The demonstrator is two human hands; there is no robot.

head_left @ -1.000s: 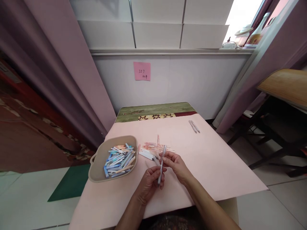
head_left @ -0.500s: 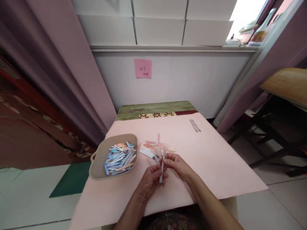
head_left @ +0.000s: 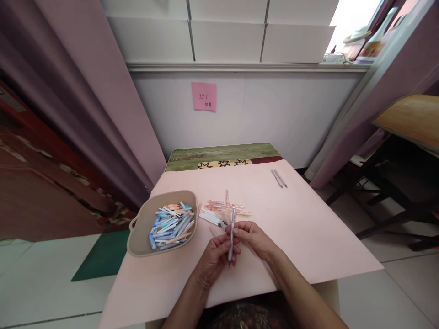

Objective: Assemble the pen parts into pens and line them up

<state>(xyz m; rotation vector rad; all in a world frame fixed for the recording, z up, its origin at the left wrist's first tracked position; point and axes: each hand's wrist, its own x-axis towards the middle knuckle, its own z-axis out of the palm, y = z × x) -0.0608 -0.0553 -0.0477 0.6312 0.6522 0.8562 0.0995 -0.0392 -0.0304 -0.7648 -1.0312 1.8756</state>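
Note:
A grey pen [head_left: 232, 235] stands nearly upright in the picture, its dark tip toward me. My left hand [head_left: 215, 253] pinches its lower part, and my right hand [head_left: 249, 235] has thumb and fingers closed on it higher up. Just beyond my hands, several white pens [head_left: 211, 217] lie side by side, partly hidden at their near end. Several orange-pink pens [head_left: 228, 208] form a loose pile behind them. To the left, a beige basket [head_left: 142, 228] holds many blue, white, grey and orange pens [head_left: 173, 226]. A few grey pens [head_left: 279, 178] rest together at the far right.
The table has a pink cover [head_left: 302, 237], with a green patterned strip [head_left: 222, 155] at its far end. A pink note [head_left: 204, 96] is stuck on the wall behind. Curtains hang on both sides, and a dark chair [head_left: 394, 178] stands at the right.
The pen in my hands has turned slightly, and its upper end has shifted a little to the left. Both hands keep their hold on it.

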